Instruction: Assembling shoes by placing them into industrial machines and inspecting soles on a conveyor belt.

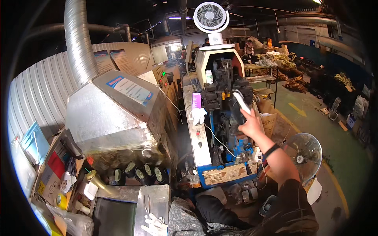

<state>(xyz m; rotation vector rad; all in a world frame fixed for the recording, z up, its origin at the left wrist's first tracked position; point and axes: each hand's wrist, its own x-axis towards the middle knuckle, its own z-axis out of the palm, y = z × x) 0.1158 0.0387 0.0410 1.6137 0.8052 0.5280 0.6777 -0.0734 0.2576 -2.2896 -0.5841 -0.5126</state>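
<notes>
My bare right hand [251,124], with a dark band at the wrist, reaches forward to the machine and grips a dark shoe [237,114] with a white sole [241,101]. The shoe stands tilted among the machine's black clamps [212,98]; part of it is hidden by my hand. At the lower edge, my left hand [154,226] wears a white glove, its fingers spread over a metal plate [157,196]. Metal pliers [147,203] lie just beyond those fingers, close to touching them.
A sheet-metal hood [106,112] stands at left, several dark shoes [147,171] below it. White gloves [197,115] and a purple box [196,100] sit on the machine's side. A white fan [211,17] tops it; a caged fan [301,158] stands by my right arm.
</notes>
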